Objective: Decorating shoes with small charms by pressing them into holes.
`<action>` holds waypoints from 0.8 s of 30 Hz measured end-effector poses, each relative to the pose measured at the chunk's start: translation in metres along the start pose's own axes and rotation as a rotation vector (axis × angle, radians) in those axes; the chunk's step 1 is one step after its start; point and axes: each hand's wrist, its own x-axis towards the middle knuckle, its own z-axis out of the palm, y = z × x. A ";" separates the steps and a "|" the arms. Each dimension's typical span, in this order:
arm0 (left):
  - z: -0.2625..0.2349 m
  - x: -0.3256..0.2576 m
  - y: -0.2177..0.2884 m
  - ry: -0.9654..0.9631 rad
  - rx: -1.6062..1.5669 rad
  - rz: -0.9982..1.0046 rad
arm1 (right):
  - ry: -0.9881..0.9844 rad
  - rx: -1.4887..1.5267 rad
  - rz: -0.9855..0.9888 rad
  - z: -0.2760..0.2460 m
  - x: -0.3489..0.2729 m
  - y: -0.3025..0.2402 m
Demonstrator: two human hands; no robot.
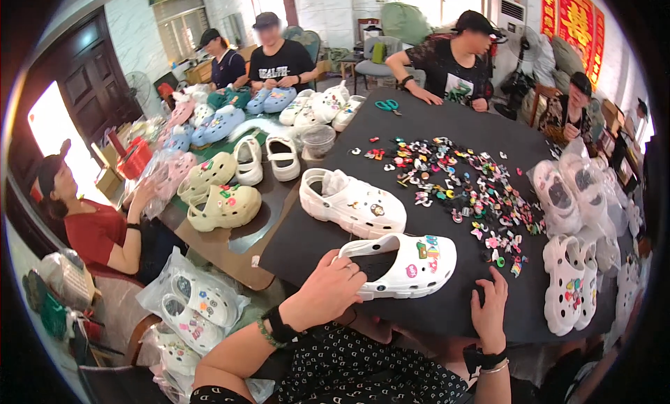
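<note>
My left hand [326, 287] grips the heel end of a white clog [405, 263] that lies on the black table cover [447, 313] right in front of me. Several coloured charms are stuck in the clog's toe. My right hand [490, 305] rests flat on the cover just right of the clog, fingers apart, holding nothing. A second white clog [352, 204] with a few charms lies just behind the first. A wide scatter of small coloured charms [460, 188] is spread over the cover beyond and to the right.
White clogs in clear bags [572, 188] and a bare pair [576, 289] lie at the right. Yellow, white and blue clogs [223, 195] crowd the left table. Scissors [387, 105] lie at the far side. Several people sit around. Bagged clogs [192, 306] sit beside my left arm.
</note>
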 end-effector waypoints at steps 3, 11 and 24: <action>0.000 -0.002 0.000 0.027 0.002 0.011 | 0.057 -0.123 -0.086 0.004 -0.001 -0.006; -0.020 0.005 -0.001 0.050 -0.162 0.026 | 0.041 -0.144 -0.060 0.001 -0.007 -0.011; -0.021 0.033 -0.112 0.128 -0.001 -0.151 | 0.103 -0.163 -0.089 0.006 0.005 -0.004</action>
